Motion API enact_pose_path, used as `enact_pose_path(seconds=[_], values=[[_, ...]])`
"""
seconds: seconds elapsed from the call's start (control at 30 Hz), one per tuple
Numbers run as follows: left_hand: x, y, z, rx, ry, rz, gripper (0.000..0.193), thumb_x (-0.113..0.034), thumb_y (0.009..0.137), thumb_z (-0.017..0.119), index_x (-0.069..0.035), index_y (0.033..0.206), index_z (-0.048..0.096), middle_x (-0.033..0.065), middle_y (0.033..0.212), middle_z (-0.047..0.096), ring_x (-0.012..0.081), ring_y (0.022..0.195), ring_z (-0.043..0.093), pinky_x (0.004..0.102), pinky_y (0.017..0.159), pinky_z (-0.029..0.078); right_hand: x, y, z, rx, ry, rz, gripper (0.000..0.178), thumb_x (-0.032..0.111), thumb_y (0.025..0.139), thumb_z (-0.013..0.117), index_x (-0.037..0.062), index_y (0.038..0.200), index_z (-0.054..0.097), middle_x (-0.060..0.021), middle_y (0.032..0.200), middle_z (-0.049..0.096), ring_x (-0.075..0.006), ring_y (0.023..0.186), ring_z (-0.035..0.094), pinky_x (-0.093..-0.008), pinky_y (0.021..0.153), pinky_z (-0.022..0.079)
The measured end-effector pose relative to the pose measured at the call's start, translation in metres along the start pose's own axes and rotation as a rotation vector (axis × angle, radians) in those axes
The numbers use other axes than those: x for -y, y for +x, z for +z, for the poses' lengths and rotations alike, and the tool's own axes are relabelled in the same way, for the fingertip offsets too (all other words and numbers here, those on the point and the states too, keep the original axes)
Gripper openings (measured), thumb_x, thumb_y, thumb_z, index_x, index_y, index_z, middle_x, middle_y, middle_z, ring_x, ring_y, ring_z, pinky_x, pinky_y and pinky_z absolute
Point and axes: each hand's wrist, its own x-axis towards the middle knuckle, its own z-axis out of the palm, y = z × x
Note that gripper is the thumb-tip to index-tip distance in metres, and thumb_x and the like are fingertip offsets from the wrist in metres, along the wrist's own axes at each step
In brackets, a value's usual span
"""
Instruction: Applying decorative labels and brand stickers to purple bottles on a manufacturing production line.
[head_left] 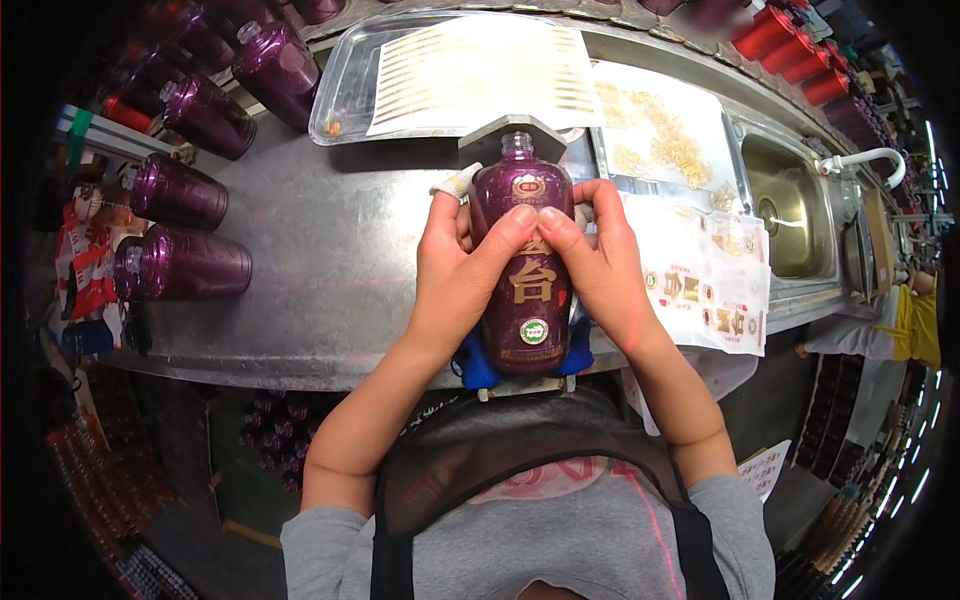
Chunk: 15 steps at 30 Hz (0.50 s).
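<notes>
A glittery purple glass bottle [522, 310] with gold decals and a small round green-and-white decal lies between my hands, its neck pointing away from me toward a grey metal stop. Wrapped round its left side is my left hand [462, 245], the thumb pressed on the front. My right hand [592, 250] grips the other side, and both thumb tips meet over the decal in the middle. Pale finger covers show on some fingers, partly hidden behind the bottle. Under the bottle's base sit blue pads [478, 368] at the table's near edge.
Several purple bottles [180, 190] lie along the left side. A clear tray [345, 75] with a striped decal sheet [480, 75] stands at the back. Right of my hands are a tray of gold decals [665, 130], decal sheets [700, 285] and a sink [785, 170] with a white tap.
</notes>
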Motion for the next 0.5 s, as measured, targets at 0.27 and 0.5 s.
enact_pose_path(seconds=[0.27,0.5], values=[[0.008,-0.006,-0.012,-0.012,0.082,-0.064,0.048,-0.016,0.088,0.068,0.004,0.123,0.042,0.0127,0.106,0.063,0.0131,0.095,0.062,0.0245,0.08,0.05,0.006,-0.006,-0.009,0.068,0.097,0.001,0.049,0.04,0.088,0.065,0.0001,0.111,0.047,-0.0085,0.083,0.059,-0.0092,0.064,0.05,-0.0252,0.059,0.044],[0.018,-0.059,-0.028,0.142,0.256,0.01,0.08,-0.012,0.084,0.07,0.004,0.146,0.022,0.0187,0.141,0.041,0.0234,0.13,0.042,0.0366,0.109,0.03,-0.009,-0.061,-0.023,0.21,0.257,0.103,0.051,0.019,0.085,0.072,0.0008,0.124,0.044,0.0041,0.077,0.04,0.0016,0.059,0.035,-0.016,0.05,0.028]])
